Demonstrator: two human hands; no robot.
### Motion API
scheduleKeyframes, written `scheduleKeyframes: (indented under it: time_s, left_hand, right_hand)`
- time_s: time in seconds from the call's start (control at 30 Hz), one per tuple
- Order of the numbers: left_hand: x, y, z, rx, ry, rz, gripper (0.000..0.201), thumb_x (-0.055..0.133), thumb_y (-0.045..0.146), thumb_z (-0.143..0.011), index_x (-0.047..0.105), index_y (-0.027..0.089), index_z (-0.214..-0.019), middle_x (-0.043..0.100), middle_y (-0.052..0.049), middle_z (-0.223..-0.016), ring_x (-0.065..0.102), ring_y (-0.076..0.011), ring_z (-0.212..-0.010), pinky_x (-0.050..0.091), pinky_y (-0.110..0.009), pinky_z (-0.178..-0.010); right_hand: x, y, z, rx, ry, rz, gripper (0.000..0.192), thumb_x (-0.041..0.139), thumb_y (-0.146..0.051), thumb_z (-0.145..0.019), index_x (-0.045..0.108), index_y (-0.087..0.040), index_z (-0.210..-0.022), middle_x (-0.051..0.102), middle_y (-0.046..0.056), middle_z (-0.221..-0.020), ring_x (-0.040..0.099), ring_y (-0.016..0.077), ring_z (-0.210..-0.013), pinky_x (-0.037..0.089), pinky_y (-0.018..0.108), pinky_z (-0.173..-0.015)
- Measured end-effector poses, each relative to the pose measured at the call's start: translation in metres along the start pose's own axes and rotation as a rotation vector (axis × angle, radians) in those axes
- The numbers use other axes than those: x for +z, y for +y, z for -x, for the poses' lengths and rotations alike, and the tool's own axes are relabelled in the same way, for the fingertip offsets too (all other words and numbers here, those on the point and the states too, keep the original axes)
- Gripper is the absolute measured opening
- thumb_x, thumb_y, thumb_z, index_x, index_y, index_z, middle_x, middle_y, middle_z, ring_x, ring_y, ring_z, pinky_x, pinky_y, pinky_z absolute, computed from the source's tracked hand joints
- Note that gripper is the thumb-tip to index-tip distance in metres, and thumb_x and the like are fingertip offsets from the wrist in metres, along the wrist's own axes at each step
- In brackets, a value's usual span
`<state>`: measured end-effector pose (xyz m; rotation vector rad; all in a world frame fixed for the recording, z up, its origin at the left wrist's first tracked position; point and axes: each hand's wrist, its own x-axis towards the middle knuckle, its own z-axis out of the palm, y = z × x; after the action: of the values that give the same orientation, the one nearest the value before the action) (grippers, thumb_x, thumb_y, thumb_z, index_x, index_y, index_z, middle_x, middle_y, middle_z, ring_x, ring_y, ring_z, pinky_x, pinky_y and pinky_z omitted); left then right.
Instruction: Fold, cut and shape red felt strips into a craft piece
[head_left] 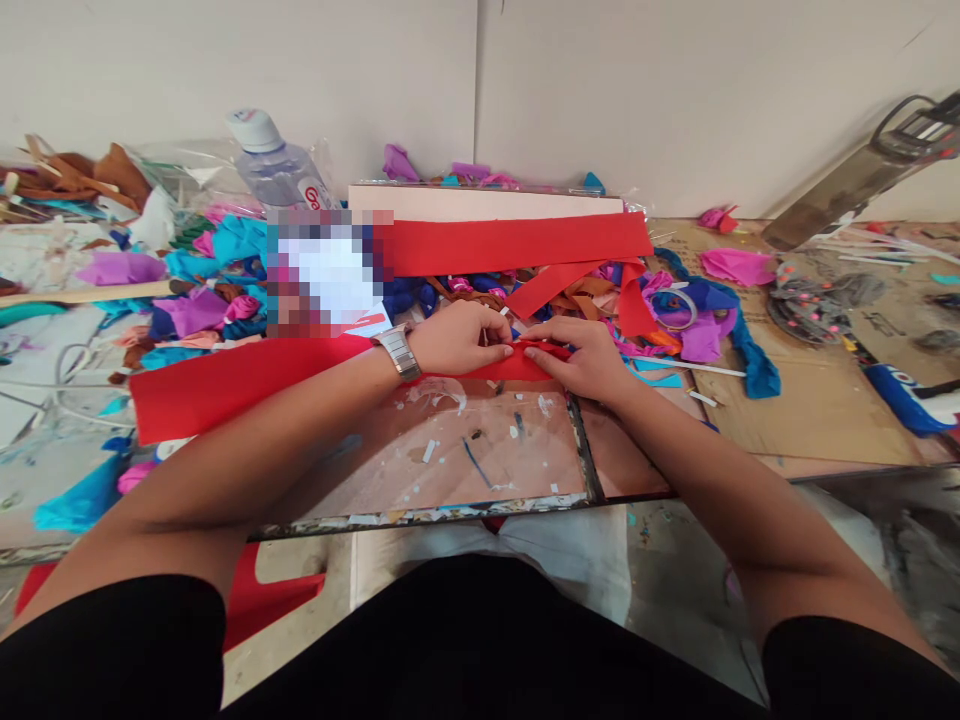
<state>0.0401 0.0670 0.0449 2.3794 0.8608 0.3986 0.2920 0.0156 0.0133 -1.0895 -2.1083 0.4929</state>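
Note:
A long red strip (pixel 247 385), of cloth or crepe paper, runs from the left side of the table under my left wrist. Its other end is bunched between my hands. My left hand (pixel 457 340) is closed on the strip, thumb and fingertips pressed together near its upper edge. Close beside it, my right hand (pixel 581 358) pinches the folded end with thumb and fingers. Behind my hands lies a second wide red strip (pixel 517 245), flat on the pile. Narrower red pieces (pixel 544 285) hang below it. My palms hide part of the folds.
Colourful scraps (pixel 199 310) heap along the table. A clear bottle (pixel 277 165) stands back left, beside a blurred-out patch. A dark tumbler (pixel 847 180) leans at right above flat cardboard (pixel 787 415). A tape ring (pixel 673 310) lies near my right hand. The table's front edge (pixel 450 515) is worn.

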Motion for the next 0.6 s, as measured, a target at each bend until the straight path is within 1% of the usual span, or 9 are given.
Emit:
scheduleKeyframes:
  time_s: [0.17,0.27,0.4,0.5,0.6]
  left_hand:
    - [-0.0004,0.0017,0.0013,0.009,-0.024,0.027,0.025,0.069,0.041,-0.093,0.081,0.019,-0.095,0.074,-0.001,-0.078,0.057,-0.0124,-0.063,0.04,-0.028,-0.064]
    - [-0.0006,0.0018,0.0014,0.023,-0.033,0.06,0.027,0.072,0.045,-0.093,0.081,0.019,-0.096,0.076,-0.001,-0.081,0.059,-0.0127,-0.064,0.041,-0.029,-0.064]
    - [-0.0003,0.0018,0.0011,0.034,-0.049,0.089,0.027,0.072,0.045,-0.093,0.081,0.019,-0.097,0.075,-0.001,-0.082,0.059,-0.0126,-0.066,0.042,-0.028,-0.065]
    - [-0.0003,0.0019,0.0008,0.044,-0.063,0.126,0.028,0.071,0.045,-0.094,0.08,0.019,-0.096,0.075,-0.001,-0.082,0.059,-0.0128,-0.067,0.042,-0.028,-0.065]
    - [-0.0002,0.0011,0.0002,0.05,-0.066,0.176,0.029,0.071,0.046,-0.094,0.079,0.018,-0.094,0.073,-0.002,-0.082,0.058,-0.013,-0.068,0.042,-0.028,-0.065]
  right_hand:
    - [0.0011,-0.0023,-0.0004,0.066,-0.009,-0.103,0.023,0.073,-0.039,-0.097,0.087,-0.024,-0.106,0.087,0.008,-0.106,0.079,0.026,-0.098,0.058,0.039,-0.091]
    - [0.0023,-0.0025,-0.0013,0.158,-0.029,-0.211,0.025,0.075,-0.042,-0.095,0.087,-0.022,-0.103,0.086,0.008,-0.104,0.078,0.0266,-0.096,0.058,0.039,-0.092]
    - [0.0024,-0.001,-0.0033,0.287,-0.09,-0.355,0.03,0.079,-0.048,-0.09,0.088,-0.02,-0.098,0.086,0.007,-0.101,0.077,0.0267,-0.095,0.057,0.039,-0.092]
    - [0.0015,0.0003,-0.0045,0.385,-0.134,-0.468,0.035,0.082,-0.052,-0.086,0.088,-0.019,-0.096,0.086,0.006,-0.1,0.075,0.0245,-0.091,0.056,0.036,-0.089]
    - [0.0004,0.0013,-0.0048,0.487,-0.132,-0.564,0.037,0.088,-0.052,-0.08,0.088,-0.018,-0.094,0.085,0.005,-0.097,0.073,0.0212,-0.086,0.055,0.033,-0.084]
